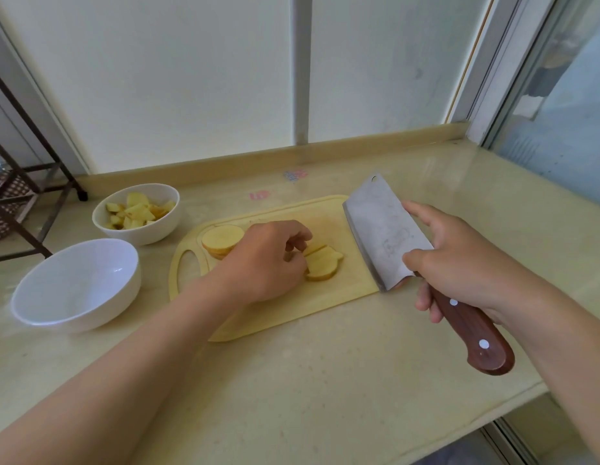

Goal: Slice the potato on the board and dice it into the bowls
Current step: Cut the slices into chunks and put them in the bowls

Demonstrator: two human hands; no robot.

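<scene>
A pale wooden cutting board (291,307) with a handle slot lies flat on the beige desk (325,380). Stacked round potato slices (222,239) sit at its far-left end. Mid-board lie flat cut potato pieces (323,261) under the left grip's (268,260) curled fingertips. The right grip (459,263) holds a wood-handled steel cleaver (382,229) tilted over the board's right end. To the left stand two white ceramic bowls: the far bowl (140,234) holds diced potato chunks (137,211), and the near bowl (77,286) is empty.
</scene>
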